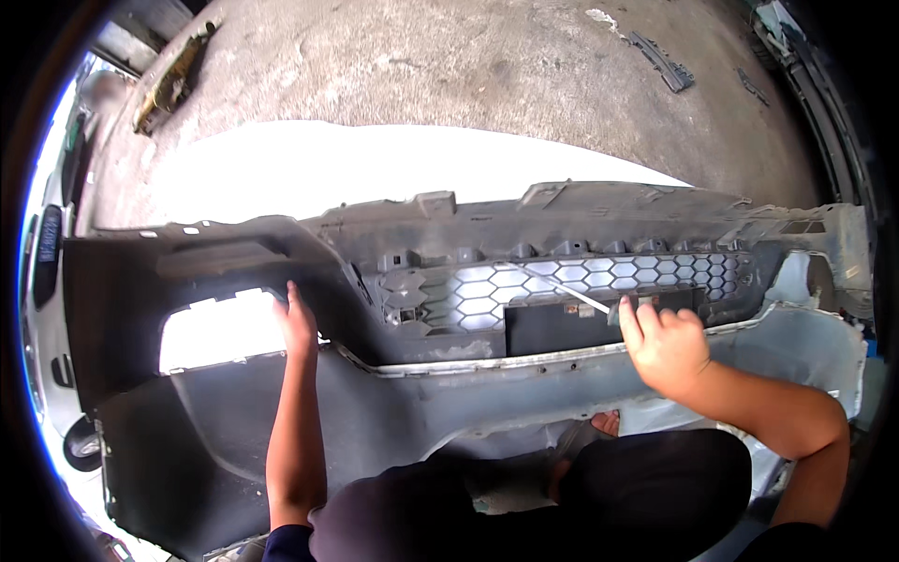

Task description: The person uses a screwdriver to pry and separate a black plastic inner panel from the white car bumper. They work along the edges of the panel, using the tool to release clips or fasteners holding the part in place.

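From the head camera, which is the only angle here, there's a big car bumper (449,398) lying inner side up right in front of the person, stretching from far left to far right. The honeycomb grille (655,272) sits in its far middle section, with a row of small blocks (468,254) along the grille's far edge.

Right hand (667,347): fingers clamped around the dark handle of what looks like a long screwdriver (567,290), its thin shaft angling left and away over the mesh. The tip ends by the grille's far edge; can't tell from here whether it's touching plastic.

Left hand (298,323): fingers straight and close together, thumb apart, on the right side of the big cut-out (225,328). Looks to me like it's steadying the shell, but I can't tell how hard it's pressing.

My two cents: seat the tip properly before putting any force in, and go in small nudges. A long shaft gives loads of leverage, and I'd bet those blocks or the thin honeycomb ribs would crack first. I'd also bring the left hand in nearer the tip, since way over there the middle could flex. Just keep those fingers out of the tip's line in case it slips.
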The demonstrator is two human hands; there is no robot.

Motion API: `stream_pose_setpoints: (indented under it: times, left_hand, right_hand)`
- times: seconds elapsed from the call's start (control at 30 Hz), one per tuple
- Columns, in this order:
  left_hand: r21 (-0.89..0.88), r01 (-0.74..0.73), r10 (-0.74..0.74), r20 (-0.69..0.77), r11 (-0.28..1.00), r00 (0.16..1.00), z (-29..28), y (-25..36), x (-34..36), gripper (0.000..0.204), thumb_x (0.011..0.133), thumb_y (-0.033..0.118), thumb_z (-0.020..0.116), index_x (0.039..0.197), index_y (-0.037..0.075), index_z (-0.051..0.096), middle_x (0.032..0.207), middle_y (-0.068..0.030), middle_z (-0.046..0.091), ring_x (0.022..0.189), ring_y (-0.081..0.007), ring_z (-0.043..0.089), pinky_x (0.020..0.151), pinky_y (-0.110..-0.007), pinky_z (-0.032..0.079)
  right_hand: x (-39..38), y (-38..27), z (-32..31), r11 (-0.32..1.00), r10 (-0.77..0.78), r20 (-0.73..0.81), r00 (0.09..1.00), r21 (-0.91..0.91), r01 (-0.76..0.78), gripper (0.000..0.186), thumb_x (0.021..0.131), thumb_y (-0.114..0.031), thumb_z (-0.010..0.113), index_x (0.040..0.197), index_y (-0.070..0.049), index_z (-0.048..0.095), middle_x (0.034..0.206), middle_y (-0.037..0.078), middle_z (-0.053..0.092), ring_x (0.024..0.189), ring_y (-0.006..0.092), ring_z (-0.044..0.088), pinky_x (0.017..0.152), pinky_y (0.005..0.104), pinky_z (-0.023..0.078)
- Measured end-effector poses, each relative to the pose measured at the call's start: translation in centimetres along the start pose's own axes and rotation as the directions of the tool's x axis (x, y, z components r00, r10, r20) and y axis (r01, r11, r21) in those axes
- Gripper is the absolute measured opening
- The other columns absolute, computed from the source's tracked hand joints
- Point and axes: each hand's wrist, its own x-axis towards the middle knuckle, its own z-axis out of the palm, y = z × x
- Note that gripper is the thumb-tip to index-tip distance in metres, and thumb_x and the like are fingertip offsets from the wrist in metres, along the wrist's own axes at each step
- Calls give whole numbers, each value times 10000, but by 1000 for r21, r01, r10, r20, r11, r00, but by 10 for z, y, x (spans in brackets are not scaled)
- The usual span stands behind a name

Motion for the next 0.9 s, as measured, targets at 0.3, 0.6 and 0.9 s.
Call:
stream_pose_setpoints:
  times: [0.3,0.6,0.9]
  left_hand:
    - [-194,32,-35,-15,981,999,3,18,-9,446,1022,369,542,862,-47,569,733,-40,527,694,-154,452,668,-342,419]
    - [-236,17,-7,42,972,999,-7,23,-8,482,1028,341,528,1126,-126,598,1031,-154,675,932,-204,614,867,-337,479]
    - [-186,122,-108,84,975,991,-12,27,-15,494,1044,323,487,1257,-120,533,1161,-208,635,1052,-271,583,946,-373,438]
  right_hand:
    - [-20,17,47,24,63,616,785,785,-619,427,941,-168,571,1364,-143,518,862,44,637,582,188,618,529,369,487]
    - [-40,-44,86,32,271,318,909,941,-338,439,943,-52,574,1378,-115,566,646,105,535,525,127,442,550,292,430]
    - [-40,-34,52,141,315,518,795,803,-579,470,887,-174,654,1315,-89,483,863,190,683,771,421,666,680,489,513]
